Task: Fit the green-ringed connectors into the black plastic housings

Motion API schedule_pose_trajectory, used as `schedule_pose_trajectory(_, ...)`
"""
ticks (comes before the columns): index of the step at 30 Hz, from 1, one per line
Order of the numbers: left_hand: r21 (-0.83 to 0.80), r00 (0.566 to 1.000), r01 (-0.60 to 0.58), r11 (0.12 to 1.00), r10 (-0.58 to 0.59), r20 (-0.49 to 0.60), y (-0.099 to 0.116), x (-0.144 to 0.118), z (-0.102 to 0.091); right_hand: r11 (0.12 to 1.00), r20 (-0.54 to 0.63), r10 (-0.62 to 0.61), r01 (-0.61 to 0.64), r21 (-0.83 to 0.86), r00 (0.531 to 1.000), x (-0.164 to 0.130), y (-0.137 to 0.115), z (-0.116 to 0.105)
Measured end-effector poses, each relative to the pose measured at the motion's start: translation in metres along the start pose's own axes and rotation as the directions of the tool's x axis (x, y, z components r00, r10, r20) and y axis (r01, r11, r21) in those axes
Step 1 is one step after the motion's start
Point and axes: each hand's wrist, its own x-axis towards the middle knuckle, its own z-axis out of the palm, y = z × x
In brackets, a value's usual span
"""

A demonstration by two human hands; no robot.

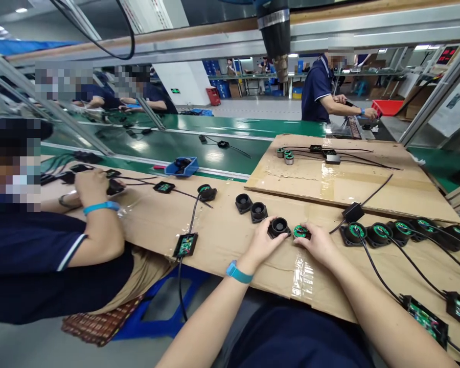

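Observation:
My left hand [259, 246], with a blue wrist strap, grips a black round housing with a square flange [279, 226] on the cardboard. In my right hand [317, 242] is a small round green circuit board part [300, 231], pinched between thumb and fingers just right of that housing. Two similar black housings, one farther [243, 203] and one nearer [258, 211], sit beyond my left hand. To the right of my right hand runs a row of black housings [355, 234] with green boards inside and black cables leading out.
A co-worker's hand [94, 189] handles black parts at left. Open black boxes with circuit boards [425, 319] lie at lower right, another [185, 245] at left. A raised cardboard sheet [398, 179] carries cabled parts. A blue bin [182, 166] stands by the green conveyor [153, 148]; a dark nozzle [275, 41] hangs overhead.

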Motion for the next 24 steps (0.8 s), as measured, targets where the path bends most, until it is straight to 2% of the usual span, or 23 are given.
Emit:
schedule_pose_trajectory(2, -0.005, 1.000, -0.010, 1.000, 0.010, 0.014, -0.001, 0.000, 0.001, 1.000, -0.023, -0.018, 0.018, 0.012, 1.000, -0.001, -0.001, 0.000)
schedule_pose_trajectory(4, -0.002, 1.000, -0.022, 1.000, 0.022, 0.003, -0.002, 0.000, 0.002, 0.997, -0.126, -0.046, 0.054, 0.062, 0.991, -0.004, -0.005, -0.002)
schedule_pose_trajectory(5, 0.009, 0.999, -0.035, 0.999, 0.035, -0.008, -0.003, -0.001, 0.002, 0.991, -0.212, -0.064, 0.087, 0.100, 0.975, -0.007, -0.008, -0.003)
schedule_pose_trajectory(7, 0.043, 0.996, -0.084, 0.996, 0.085, -0.022, -0.003, -0.002, 0.004, 0.968, -0.391, -0.102, 0.182, 0.171, 0.915, -0.013, -0.017, -0.004)
schedule_pose_trajectory(9, 0.068, 0.987, -0.156, 0.985, 0.157, -0.016, -0.001, -0.004, 0.005, 0.943, -0.482, -0.150, 0.272, 0.192, 0.863, -0.018, -0.027, -0.003)
schedule_pose_trajectory(13, 0.088, 0.951, -0.306, 0.948, 0.308, -0.009, 0.004, -0.005, 0.008, 0.924, -0.422, -0.284, 0.364, 0.120, 0.861, -0.021, -0.035, 0.011)
schedule_pose_trajectory(16, 0.130, 0.924, -0.379, 0.916, 0.382, 0.004, 0.005, -0.006, 0.011, 0.916, -0.391, -0.338, 0.394, 0.070, 0.856, -0.017, -0.032, 0.021)
schedule_pose_trajectory(21, 0.074, 0.941, -0.337, 0.938, 0.338, 0.006, 0.004, -0.006, 0.012, 0.903, -0.417, -0.369, 0.426, 0.050, 0.831, -0.012, -0.031, 0.028)
schedule_pose_trajectory(24, 0.045, 0.956, -0.292, 0.955, 0.292, 0.011, 0.004, -0.007, 0.011, 0.916, -0.426, -0.348, 0.399, 0.034, 0.835, -0.011, -0.032, 0.030)
